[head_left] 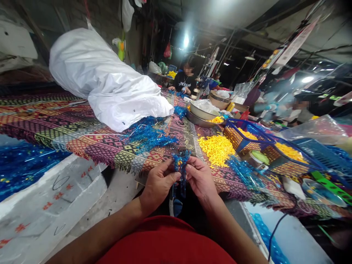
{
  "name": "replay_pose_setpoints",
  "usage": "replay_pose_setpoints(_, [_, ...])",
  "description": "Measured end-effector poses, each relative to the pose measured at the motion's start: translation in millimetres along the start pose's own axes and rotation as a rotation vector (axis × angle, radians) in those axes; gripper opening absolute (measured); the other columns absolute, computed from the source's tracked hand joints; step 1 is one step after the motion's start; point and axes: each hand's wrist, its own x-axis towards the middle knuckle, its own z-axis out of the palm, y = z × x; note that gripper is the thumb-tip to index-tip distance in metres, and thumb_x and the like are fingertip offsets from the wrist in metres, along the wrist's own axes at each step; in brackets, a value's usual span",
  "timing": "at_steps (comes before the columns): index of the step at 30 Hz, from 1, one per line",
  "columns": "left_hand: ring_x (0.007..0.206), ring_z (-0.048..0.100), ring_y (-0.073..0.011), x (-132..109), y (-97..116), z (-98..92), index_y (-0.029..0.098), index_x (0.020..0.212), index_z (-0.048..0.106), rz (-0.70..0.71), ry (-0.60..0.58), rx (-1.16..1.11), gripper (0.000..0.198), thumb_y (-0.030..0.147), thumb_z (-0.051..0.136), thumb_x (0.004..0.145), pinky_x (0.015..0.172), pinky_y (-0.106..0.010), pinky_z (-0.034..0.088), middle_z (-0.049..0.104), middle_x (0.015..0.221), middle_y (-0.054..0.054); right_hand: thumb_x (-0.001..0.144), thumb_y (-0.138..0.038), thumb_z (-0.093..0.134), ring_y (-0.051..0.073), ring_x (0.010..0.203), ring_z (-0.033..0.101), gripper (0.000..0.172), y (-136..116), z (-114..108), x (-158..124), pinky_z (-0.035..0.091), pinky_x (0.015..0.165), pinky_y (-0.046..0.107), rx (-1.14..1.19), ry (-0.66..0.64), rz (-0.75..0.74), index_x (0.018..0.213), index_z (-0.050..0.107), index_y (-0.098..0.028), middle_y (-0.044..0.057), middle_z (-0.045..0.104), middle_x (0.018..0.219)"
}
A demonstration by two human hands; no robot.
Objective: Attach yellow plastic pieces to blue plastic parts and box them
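Between my two hands, just over the near edge of the cloth-covered table, is a translucent blue plastic piece (180,172) with two long arms hanging down. A little yellow shows near its top. My left hand (159,181) pinches its left side between thumb and fingers. On the other side, my right hand (200,178) grips the right arm in the same way. Beyond my hands lies a heap of similar blue plastic pieces (154,135). A pile of small yellow plastic parts (216,149) sits to the right, with more blue pieces (244,170) beside it.
A large white sack (110,77) lies on the patterned cloth (74,141) at left. Blue baskets (244,134) with yellow parts and metal bowls (203,119) stand right. Foam boxes (68,187) hold blue pieces below. Another person (181,80) sits at the far end.
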Motion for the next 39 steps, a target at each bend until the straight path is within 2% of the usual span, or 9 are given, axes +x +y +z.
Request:
replay_pose_setpoints(6, [0.078,0.060,-0.0143,0,-3,2.0,0.019,0.117,0.057,0.019,-0.049,0.036,0.040,0.022,0.060,0.077,0.069,-0.024,0.050,0.066,0.100,-0.004,0.065,-0.019,0.073,0.009,0.058,0.057,0.025,-2,1,-2,0.043,0.048,0.018,-0.027,0.015,-0.024,0.089,0.068,-0.019,0.002,0.068,0.079])
replay_pose_setpoints(11, [0.079,0.058,-0.0147,0,-5,2.0,0.019,0.114,0.059,0.059,-0.040,0.095,0.037,0.021,0.058,0.077,0.072,-0.025,0.048,0.065,0.098,-0.004,0.063,-0.019,0.074,0.009,0.058,0.055,0.024,-1,2,-3,0.041,0.048,0.019,-0.079,0.065,-0.031,0.087,0.069,-0.019,0.002,0.068,0.079])
replay_pose_setpoints(15, [0.084,0.058,-0.0162,0,-5,1.5,0.018,0.111,0.061,0.101,-0.050,0.139,0.033,0.020,0.057,0.078,0.078,-0.027,0.047,0.065,0.099,-0.005,0.060,-0.021,0.076,0.006,0.046,0.047,0.017,2,1,-3,0.037,0.045,0.019,-0.125,0.117,-0.024,0.076,0.071,-0.018,-0.002,0.063,0.062])
replay_pose_setpoints(18, [0.087,0.058,-0.0174,0,-6,1.1,0.017,0.108,0.063,0.113,-0.049,0.160,0.031,0.020,0.057,0.078,0.081,-0.029,0.046,0.065,0.099,-0.005,0.061,-0.024,0.075,0.007,0.046,0.046,0.015,6,-1,-3,0.036,0.045,0.020,-0.152,0.142,-0.037,0.074,0.070,-0.018,-0.003,0.059,0.056])
replay_pose_setpoints(26, [0.093,0.059,-0.0190,2,-7,1.9,0.018,0.108,0.063,0.108,-0.023,0.150,0.032,0.021,0.058,0.077,0.084,-0.029,0.046,0.066,0.103,-0.004,0.065,-0.026,0.073,0.008,0.047,0.045,0.012,12,-4,-4,0.036,0.047,0.021,-0.255,0.176,-0.100,0.073,0.069,-0.018,-0.004,0.055,0.053])
replay_pose_setpoints(31, [0.093,0.059,-0.0183,3,-8,1.7,0.019,0.107,0.064,0.118,-0.022,0.165,0.031,0.021,0.059,0.077,0.085,-0.029,0.046,0.066,0.103,-0.004,0.068,-0.026,0.071,0.007,0.047,0.046,0.011,15,-7,-4,0.036,0.048,0.021,-0.258,0.147,-0.116,0.076,0.069,-0.020,-0.004,0.055,0.054])
replay_pose_setpoints(39, [0.093,0.059,-0.0186,6,-7,1.3,0.019,0.101,0.066,0.135,-0.035,0.217,0.027,0.019,0.058,0.076,0.084,-0.028,0.046,0.067,0.101,-0.003,0.071,-0.029,0.068,0.009,0.050,0.045,0.010,16,-15,-4,0.036,0.051,0.023,-0.421,0.129,-0.208,0.068,0.066,-0.019,-0.004,0.054,0.056])
